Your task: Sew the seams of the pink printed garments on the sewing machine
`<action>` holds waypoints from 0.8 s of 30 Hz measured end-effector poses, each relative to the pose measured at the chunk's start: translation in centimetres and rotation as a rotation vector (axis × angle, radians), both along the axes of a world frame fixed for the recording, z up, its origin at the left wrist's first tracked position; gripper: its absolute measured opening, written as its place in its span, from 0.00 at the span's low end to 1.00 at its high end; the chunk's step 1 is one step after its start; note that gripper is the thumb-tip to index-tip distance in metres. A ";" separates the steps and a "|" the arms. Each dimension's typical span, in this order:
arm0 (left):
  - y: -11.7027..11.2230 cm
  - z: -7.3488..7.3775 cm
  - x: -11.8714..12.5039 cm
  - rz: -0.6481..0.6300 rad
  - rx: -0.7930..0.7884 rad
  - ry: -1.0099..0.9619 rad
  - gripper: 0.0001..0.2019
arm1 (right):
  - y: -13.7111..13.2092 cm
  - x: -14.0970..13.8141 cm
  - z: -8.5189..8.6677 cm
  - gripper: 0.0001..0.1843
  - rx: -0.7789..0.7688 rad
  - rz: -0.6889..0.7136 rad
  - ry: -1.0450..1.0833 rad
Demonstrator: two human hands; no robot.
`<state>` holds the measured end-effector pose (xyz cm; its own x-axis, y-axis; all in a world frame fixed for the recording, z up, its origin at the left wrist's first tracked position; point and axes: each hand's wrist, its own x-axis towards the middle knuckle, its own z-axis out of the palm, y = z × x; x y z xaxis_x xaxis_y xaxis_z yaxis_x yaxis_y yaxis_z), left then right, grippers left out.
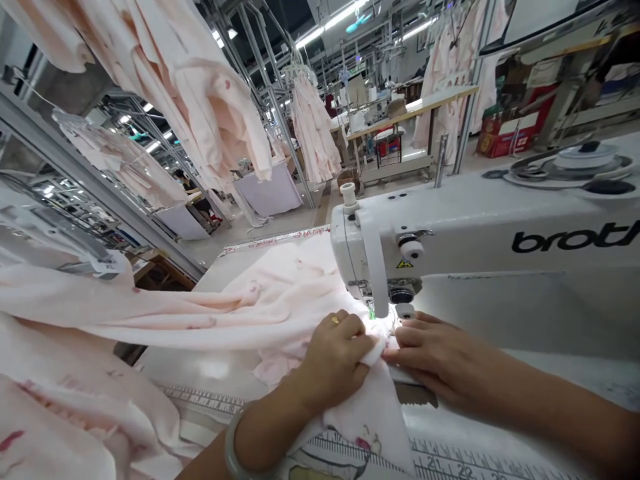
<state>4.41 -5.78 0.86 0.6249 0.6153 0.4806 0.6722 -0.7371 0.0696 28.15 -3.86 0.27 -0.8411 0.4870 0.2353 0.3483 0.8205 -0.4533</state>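
A pale pink garment (280, 280) with small printed motifs spreads over the machine table and runs under the white sewing machine (450, 233). Just in front of the lit needle area, my left hand (340, 353) pinches a folded edge of it; this hand wears a ring and a bangle. Beside it on the right, my right hand (430, 350) lies close to the needle, its fingers bent and pressed on the same fabric edge. A white tape (375, 267) hangs down the machine's head toward the needle. The needle tip itself is hidden by glare and fingers.
A printed measuring scale (450, 460) runs along the table's near edge. More pink fabric (60, 400) drapes at the left. Finished-looking pink garments (200, 100) hang overhead at the left. Behind are a metal post (475, 100), other worktables (415, 113) and a red box (507, 137).
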 end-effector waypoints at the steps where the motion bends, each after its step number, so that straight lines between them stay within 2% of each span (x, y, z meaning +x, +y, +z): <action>1: 0.0 0.0 0.0 -0.043 0.031 0.043 0.06 | 0.0 0.0 -0.1 0.14 -0.003 -0.002 -0.003; 3: 0.0 0.0 0.0 -0.092 0.044 0.140 0.08 | 0.0 0.0 -0.1 0.13 -0.005 -0.004 -0.023; 5: 0.0 0.1 -0.1 -0.082 0.015 0.210 0.08 | 0.0 -0.1 0.0 0.13 0.000 -0.004 -0.028; 11: -0.1 0.6 -0.2 -0.062 -0.114 0.229 0.09 | -0.1 -0.1 0.7 0.15 0.025 -0.005 0.009; 14: -0.2 0.9 -0.1 -0.062 -0.136 0.257 0.10 | 0.0 0.0 0.5 0.17 0.124 -0.053 0.043; 17: -0.3 1.0 0.0 -0.046 -0.139 0.295 0.09 | 0.2 0.1 -0.1 0.15 0.263 -0.102 0.104; 24: 0.1 0.1 0.4 0.001 -0.137 0.316 0.08 | 0.6 -0.4 -1.4 0.15 0.405 -0.161 0.094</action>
